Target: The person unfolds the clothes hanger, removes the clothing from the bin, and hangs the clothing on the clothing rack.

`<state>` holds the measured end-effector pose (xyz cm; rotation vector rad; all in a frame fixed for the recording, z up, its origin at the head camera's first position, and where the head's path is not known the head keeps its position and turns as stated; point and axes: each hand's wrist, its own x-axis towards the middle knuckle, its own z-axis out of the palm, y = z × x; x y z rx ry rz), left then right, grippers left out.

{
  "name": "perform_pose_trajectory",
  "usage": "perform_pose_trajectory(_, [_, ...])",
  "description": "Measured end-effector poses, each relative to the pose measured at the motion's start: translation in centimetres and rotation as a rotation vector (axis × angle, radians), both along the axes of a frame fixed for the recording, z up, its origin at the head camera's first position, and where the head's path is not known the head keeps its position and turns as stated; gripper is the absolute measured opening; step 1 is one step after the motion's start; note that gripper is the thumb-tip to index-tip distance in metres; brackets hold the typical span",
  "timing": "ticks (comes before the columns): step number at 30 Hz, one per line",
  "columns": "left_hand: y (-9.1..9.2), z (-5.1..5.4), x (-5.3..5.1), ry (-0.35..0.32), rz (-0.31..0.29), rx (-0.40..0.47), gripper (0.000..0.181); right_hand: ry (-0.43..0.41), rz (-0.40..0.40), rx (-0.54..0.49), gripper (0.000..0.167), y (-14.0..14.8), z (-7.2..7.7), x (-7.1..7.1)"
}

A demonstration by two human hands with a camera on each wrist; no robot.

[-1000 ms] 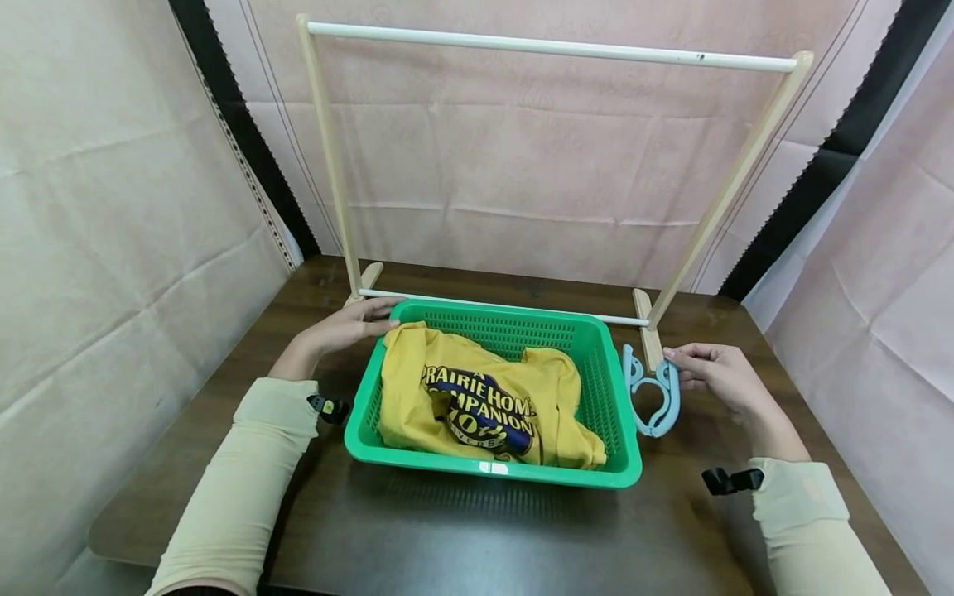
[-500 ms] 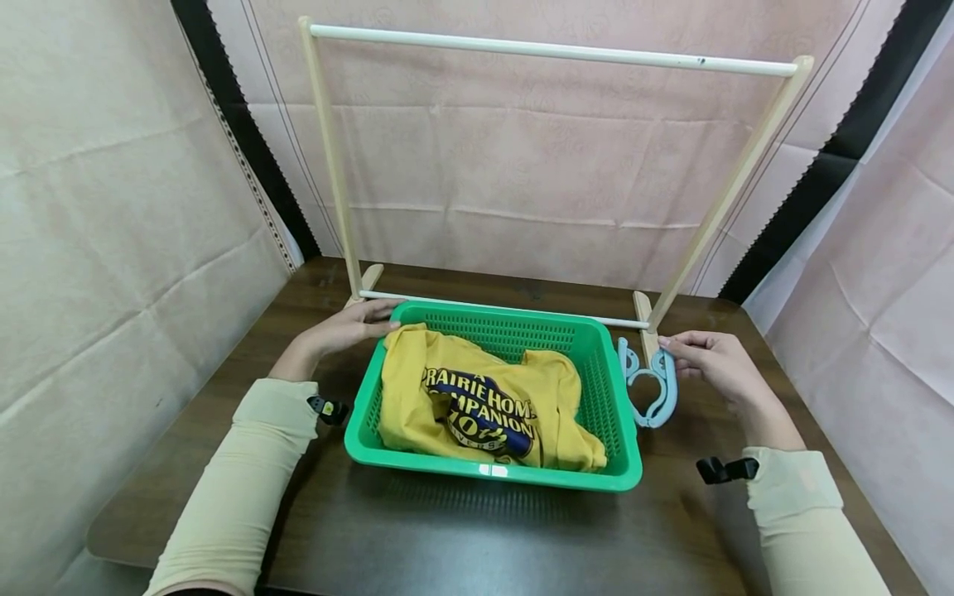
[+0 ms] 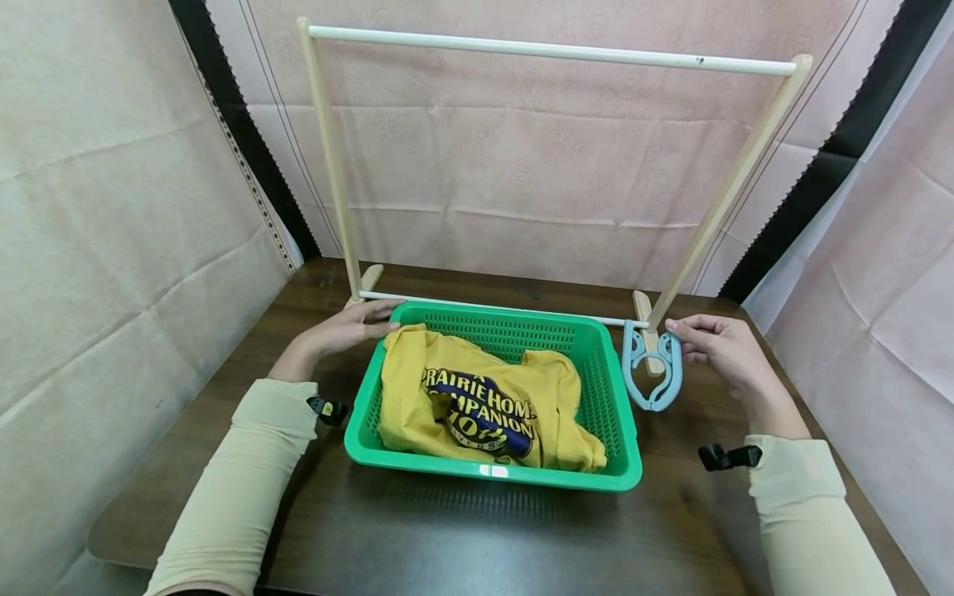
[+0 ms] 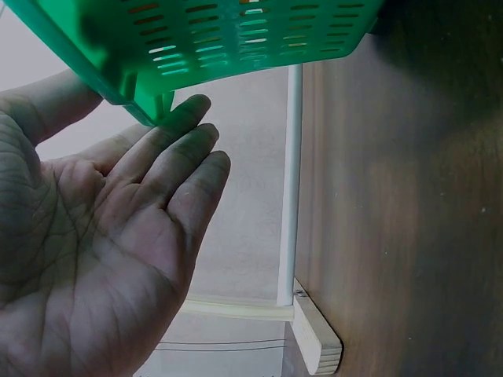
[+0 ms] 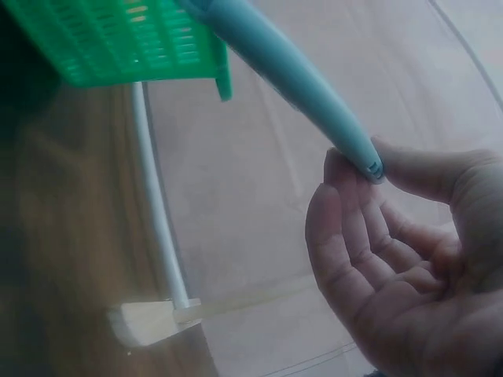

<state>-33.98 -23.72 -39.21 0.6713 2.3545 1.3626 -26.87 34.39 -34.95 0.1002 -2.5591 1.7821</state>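
Observation:
A green plastic basket (image 3: 492, 474) with slotted walls holds a crumpled yellow T-shirt (image 3: 477, 397) with dark blue print. My left hand (image 3: 344, 329) is at the basket's far left corner; in the left wrist view its fingers (image 4: 174, 169) are nearly straight and touch the rim. To the right of the basket, my right hand (image 3: 717, 352) holds up a light blue folding clothes hanger (image 3: 656, 404), folded into a U shape. Thumb and fingertips pinch one end of the hanger (image 5: 295, 78) in the right wrist view. The other arm's tip is free.
Behind the basket stands a rack with a white top bar (image 3: 551, 51), a low white bar (image 3: 387, 295) and pale wooden posts and feet. The brown table (image 3: 447, 546) extends in front. Light fabric (image 3: 522, 165) hangs at the back and sides.
My right hand has moved away from me, toward the rack's right foot, with the hanger, which has turned slightly. The left hand, basket and T-shirt have stayed put.

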Motion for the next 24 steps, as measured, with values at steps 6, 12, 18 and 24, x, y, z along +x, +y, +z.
perform_pose_trajectory(6, [0.0,-0.1,0.0,0.014,0.006,-0.008,0.068,0.040,0.022,-0.111,0.022,-0.5,0.6,-0.3])
perform_pose_trajectory(12, [0.1,0.2,0.3,0.007,0.034,-0.022,0.069,0.078,0.047,-0.138,0.020,-2.1,0.9,-0.9])
perform_pose_trajectory(18, [0.1,0.2,0.3,0.011,0.034,-0.024,0.069,0.072,0.103,-0.230,0.019,-4.2,1.1,-1.6])
perform_pose_trajectory(24, [0.2,0.3,0.3,0.023,0.036,-0.043,0.070,0.059,0.126,-0.305,0.018,-6.6,1.5,-2.2])
